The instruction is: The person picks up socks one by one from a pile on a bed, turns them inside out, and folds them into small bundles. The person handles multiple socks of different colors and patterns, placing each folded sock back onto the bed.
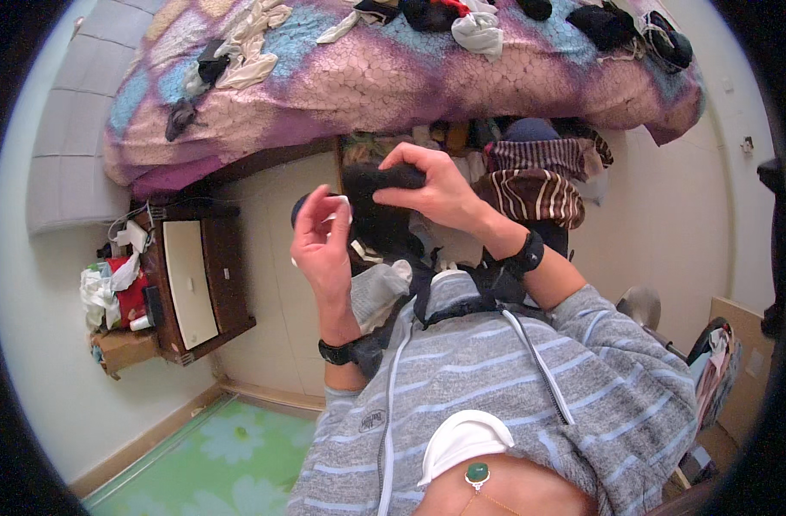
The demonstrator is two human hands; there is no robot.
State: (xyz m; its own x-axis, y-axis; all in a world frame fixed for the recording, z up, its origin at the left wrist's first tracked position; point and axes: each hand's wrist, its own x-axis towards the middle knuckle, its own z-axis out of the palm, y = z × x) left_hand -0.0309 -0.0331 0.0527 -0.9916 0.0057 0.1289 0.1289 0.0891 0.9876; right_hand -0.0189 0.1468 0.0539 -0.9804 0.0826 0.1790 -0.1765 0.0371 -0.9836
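My right hand [431, 184] grips a black piece of cloth [360, 175], perhaps a sock, between its thumb and fingers. To its left my left hand [322, 235] is curled around a small dark blue and white item [298, 209]. Most of that item is hidden by the fingers, so its kind is unclear. The two hands are apart, held up in front of my chest. Below them lies a dark heap of fabric [383, 222], and a light grey cloth [380, 290] is near my left forearm.
A bed with a patterned cover [380, 84] spans the far side, with scattered clothes [254, 48] on it. Striped folded textiles [531, 193] are piled to the right. At left stands a dark wooden cabinet [228, 277] with a white drawer front.
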